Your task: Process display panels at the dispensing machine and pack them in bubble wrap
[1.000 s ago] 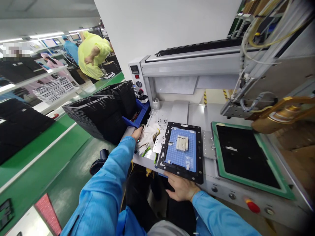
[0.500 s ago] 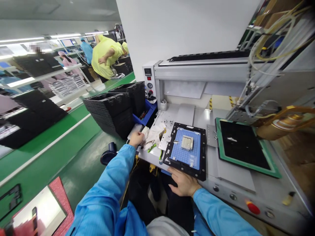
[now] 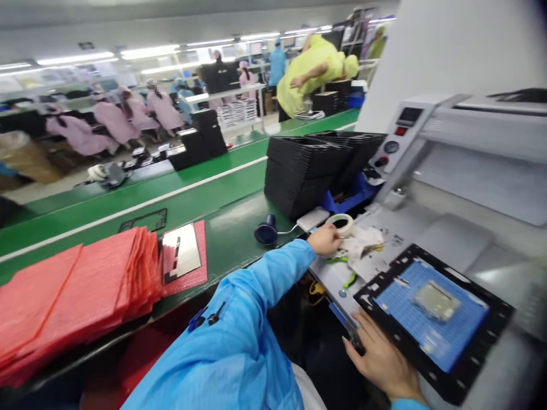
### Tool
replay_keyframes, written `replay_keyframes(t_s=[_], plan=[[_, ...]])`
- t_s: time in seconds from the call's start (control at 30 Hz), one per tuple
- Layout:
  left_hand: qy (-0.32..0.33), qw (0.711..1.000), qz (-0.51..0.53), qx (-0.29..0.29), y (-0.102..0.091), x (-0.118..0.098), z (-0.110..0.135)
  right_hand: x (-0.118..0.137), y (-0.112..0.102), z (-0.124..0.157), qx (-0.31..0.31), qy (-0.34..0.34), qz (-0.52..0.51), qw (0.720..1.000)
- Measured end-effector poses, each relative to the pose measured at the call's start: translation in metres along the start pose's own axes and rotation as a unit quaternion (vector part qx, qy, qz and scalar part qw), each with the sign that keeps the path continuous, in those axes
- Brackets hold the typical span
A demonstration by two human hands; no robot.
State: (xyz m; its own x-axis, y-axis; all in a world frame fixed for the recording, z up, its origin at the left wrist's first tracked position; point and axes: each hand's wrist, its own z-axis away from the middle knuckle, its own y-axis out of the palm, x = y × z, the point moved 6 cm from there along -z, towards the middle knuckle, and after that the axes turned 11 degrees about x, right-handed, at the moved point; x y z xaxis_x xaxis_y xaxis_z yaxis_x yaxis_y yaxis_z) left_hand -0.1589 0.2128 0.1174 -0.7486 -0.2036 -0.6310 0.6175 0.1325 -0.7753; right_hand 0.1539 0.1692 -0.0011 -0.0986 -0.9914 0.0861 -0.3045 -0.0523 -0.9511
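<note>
My left hand (image 3: 325,239) is closed at the left edge of the workbench, beside a roll of tape (image 3: 342,224) and a crumpled white cloth (image 3: 363,244). Whatever its fingers hold is hidden. My right hand (image 3: 382,356) lies at the bench's front edge, fingers stretched and thumb apart, against the near side of a black frame (image 3: 404,337). Inside that frame is a blue gridded sheet (image 3: 404,302), with a silvery metal block (image 3: 436,300) on top. Green-handled pliers (image 3: 350,279) lie between my hands.
Stacked black trays (image 3: 299,176) stand beyond my left hand, next to a blue bin (image 3: 352,196). A small dark blue fan (image 3: 266,230) is on the green bench. Red bubble bags (image 3: 106,279) and a shiny plate (image 3: 183,250) lie left. A grey machine (image 3: 410,131) rises right.
The view has swung left, bringing the red bags and more people into sight. My left hand stays by the cloth, and my right hand stays by the black frame.
</note>
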Motion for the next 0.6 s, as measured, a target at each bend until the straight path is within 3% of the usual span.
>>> replay_keyframes(t_s=[0.17, 0.3, 0.47, 0.6], plan=[[0.004, 0.998, -0.054, 0.030, 0.016, -0.020, -0.019, -0.001, -0.017, -0.010, -0.020, -0.036, -0.004, 0.999], [0.016, 0.995, -0.090, 0.032, 0.011, -0.033, -0.013, 0.000, -0.022, -0.012, -0.034, -0.044, 0.018, 0.998], [0.078, 0.989, -0.118, -0.035, -0.029, -0.052, 0.023, 0.005, -0.034, -0.021, -0.043, -0.052, 0.034, 0.997], [0.133, 0.984, -0.063, -0.100, -0.068, -0.077, 0.080, 0.016, -0.048, -0.035, -0.025, -0.037, 0.004, 0.999]])
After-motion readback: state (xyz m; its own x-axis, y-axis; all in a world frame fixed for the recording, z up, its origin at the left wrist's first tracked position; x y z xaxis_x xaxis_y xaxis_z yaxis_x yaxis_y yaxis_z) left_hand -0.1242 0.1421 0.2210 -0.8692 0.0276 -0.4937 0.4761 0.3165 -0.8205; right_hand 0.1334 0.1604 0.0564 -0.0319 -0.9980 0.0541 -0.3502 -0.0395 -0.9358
